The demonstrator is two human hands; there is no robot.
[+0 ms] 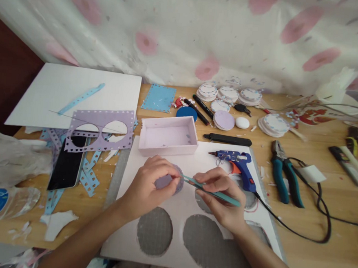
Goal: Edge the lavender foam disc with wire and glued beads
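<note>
My left hand pinches a round purple disc at its edge, above the white board. Part of the disc is hidden behind my fingers. Slim teal tweezers lie between the closed fingers of my right hand. Their tip points left and meets the disc's edge beside my left fingertips. Just beyond my hands stands an open pale pink box. A blue glue gun lies past my right hand, its nozzle pointing left.
The white board has round cut-outs over a grey cutting mat. Left are a purple cut sheet, a phone and a bottle. Pliers and a cable lie right. Layered white discs stand behind.
</note>
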